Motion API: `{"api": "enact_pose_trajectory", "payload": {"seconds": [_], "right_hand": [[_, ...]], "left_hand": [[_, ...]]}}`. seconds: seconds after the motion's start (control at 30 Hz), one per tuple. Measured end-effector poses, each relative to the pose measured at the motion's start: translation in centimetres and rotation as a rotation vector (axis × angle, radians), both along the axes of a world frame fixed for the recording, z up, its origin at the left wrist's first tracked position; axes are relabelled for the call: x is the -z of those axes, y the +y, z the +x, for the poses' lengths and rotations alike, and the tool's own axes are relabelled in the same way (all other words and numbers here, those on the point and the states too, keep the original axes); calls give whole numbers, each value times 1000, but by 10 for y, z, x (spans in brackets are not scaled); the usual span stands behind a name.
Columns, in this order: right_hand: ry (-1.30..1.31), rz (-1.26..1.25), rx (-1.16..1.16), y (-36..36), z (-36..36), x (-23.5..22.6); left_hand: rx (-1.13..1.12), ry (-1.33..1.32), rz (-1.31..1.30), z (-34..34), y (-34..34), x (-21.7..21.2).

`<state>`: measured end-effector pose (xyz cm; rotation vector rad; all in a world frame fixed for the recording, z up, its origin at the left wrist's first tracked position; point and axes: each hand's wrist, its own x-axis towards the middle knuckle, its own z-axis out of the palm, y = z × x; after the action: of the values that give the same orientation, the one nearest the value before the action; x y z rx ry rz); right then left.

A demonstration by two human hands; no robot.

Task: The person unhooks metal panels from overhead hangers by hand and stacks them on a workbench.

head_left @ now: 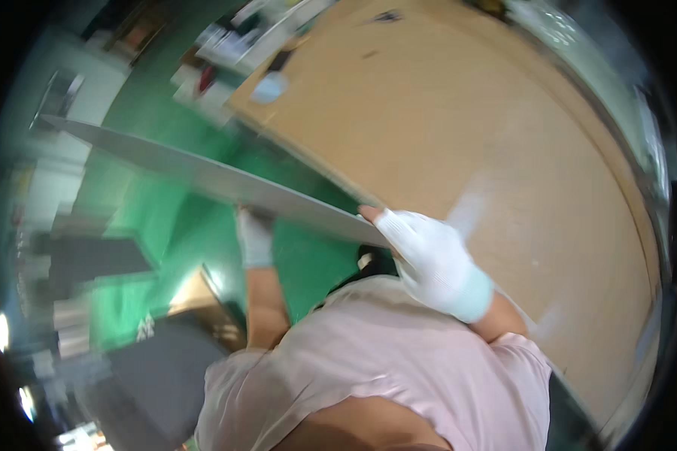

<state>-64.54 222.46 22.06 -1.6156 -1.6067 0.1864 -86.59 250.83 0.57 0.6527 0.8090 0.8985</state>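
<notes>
Green floor [165, 218], brown board table [444, 128], gloved hands [429, 259] gripping grey sheet [203, 177]

There are two hands in white cloth gloves: the left hand [254, 239] near the middle of the frame and the right hand [429, 259] just right of the middle. There is one long, thin grey sheet [203, 177] running from the upper left to the middle. There is one big flat brown board [474, 150] filling the right side.
</notes>
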Motion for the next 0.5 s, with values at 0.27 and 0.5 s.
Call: {"api": "enact_pose_trajectory", "payload": {"seconds": [0.27, 0.5], "right_hand": [[541, 58, 1082, -12, 83, 90], [635, 149, 1279, -100, 158, 165]], "left_hand": [[156, 155, 266, 152, 13, -13], [595, 393, 428, 316, -9, -3]]}}
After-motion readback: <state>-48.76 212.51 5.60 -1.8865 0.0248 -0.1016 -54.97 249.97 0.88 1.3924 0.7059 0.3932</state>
